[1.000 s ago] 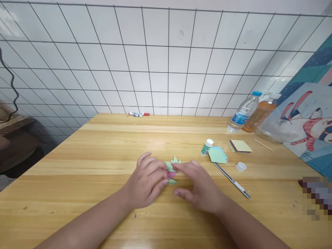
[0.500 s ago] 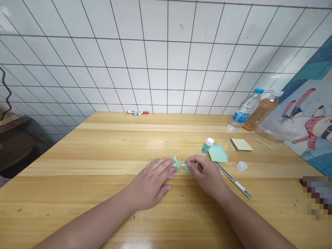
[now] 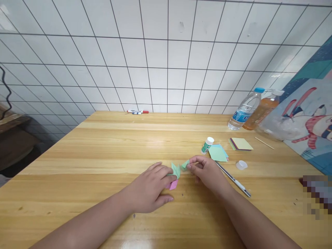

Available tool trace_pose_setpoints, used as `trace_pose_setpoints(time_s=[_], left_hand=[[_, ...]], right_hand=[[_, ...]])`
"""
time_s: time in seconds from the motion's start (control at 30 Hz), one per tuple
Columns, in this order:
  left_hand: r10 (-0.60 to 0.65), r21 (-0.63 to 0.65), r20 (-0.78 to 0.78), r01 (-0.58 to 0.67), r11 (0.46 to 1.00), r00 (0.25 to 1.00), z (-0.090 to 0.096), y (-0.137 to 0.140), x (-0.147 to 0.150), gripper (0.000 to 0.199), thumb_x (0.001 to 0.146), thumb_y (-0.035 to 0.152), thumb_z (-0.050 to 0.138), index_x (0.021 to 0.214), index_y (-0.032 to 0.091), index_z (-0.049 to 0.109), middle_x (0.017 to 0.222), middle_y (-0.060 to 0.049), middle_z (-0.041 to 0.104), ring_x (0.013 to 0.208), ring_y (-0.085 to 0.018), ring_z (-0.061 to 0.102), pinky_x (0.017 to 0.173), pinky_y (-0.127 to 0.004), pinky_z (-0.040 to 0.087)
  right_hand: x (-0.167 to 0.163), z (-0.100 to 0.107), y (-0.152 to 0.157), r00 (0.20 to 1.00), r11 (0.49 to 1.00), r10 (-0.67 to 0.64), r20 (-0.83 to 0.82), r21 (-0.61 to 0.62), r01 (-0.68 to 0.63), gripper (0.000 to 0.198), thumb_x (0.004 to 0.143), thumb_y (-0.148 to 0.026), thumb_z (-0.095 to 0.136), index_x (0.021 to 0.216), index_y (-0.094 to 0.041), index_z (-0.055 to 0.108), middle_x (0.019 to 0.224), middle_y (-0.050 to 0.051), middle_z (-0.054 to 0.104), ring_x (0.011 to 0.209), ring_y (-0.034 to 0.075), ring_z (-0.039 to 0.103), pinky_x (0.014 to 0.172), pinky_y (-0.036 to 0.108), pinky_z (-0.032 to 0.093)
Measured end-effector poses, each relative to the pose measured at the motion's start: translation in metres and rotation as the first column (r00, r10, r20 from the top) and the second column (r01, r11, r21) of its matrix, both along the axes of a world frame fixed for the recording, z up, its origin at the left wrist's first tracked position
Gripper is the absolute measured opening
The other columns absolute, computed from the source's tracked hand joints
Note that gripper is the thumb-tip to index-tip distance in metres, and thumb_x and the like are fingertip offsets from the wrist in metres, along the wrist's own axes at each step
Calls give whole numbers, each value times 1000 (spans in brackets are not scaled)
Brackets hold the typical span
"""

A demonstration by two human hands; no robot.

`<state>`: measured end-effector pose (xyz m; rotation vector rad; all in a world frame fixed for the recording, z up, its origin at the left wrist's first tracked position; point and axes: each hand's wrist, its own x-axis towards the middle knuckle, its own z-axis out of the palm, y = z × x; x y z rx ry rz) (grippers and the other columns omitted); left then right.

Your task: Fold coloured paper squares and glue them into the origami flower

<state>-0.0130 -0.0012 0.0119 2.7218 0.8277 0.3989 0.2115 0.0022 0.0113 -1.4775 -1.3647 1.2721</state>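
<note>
My left hand (image 3: 151, 186) lies palm down on the wood, its fingers resting over a folded light-green paper (image 3: 176, 170) with pointed flaps and its thumb spread away. A folded pink paper (image 3: 173, 185) shows below the green one, partly covered by those fingers. Between thumb and fingertips, my right hand (image 3: 206, 170) pinches a second small folded green paper (image 3: 185, 165), just right of the first. A narrow gap seems to part the two green pieces.
Beyond my right hand stand a glue bottle (image 3: 207, 145), green and blue paper sheets (image 3: 218, 153) and a paper stack (image 3: 241, 144). A metallic pen-like tool (image 3: 236, 181), a clear cap (image 3: 241, 165) and a thin stick (image 3: 264, 143) lie rightward. Two bottles (image 3: 243, 112) and markers (image 3: 138, 112) are near the wall.
My left hand has shifted slightly down, with more of the pink paper showing. The green piece in my right hand has tilted upward and its tip has moved off the other piece.
</note>
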Motion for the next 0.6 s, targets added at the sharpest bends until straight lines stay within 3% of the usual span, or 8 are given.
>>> trace_pose_setpoints(time_s=[0.13, 0.33, 0.47, 0.6], left_hand=[[-8, 2, 8, 8, 1000, 1000, -1, 0, 1, 41, 78, 41, 59, 114, 23, 54, 114, -9, 55, 108, -27, 49, 100, -45, 34], [4, -12, -11, -5, 1000, 1000, -2, 1, 0, 48, 79, 42, 57, 122, 22, 47, 120, -11, 53, 113, -28, 48, 101, -47, 32], [-13, -5, -11, 13, 1000, 1000, -2, 0, 0, 46, 80, 42, 57, 121, 24, 48, 119, -10, 54, 109, -27, 50, 101, -49, 31], [-8, -11, -56, 8, 1000, 998, -2, 0, 0, 48, 80, 43, 56, 123, 24, 48, 123, -10, 51, 113, -28, 47, 103, -49, 27]], right_hand=[[1, 2, 0, 999, 998, 36, 11, -47, -35, 17, 69, -35, 64, 76, -20, 60, 62, -4, 58, 47, 10, 50, 40, 21, 39], [3, -5, 3, 969, 993, 52, 241, 92, -76, 12, 73, -30, 60, 73, -19, 64, 70, 0, 67, 65, 15, 60, 61, 26, 45], [4, -9, 4, 941, 995, 39, 335, 71, -67, 17, 73, -30, 58, 88, -22, 62, 67, -2, 66, 60, 15, 58, 56, 25, 42], [4, -12, 4, 912, 994, 42, 409, 75, -79, 17, 73, -30, 58, 89, -24, 61, 69, -4, 66, 60, 13, 57, 56, 24, 41]])
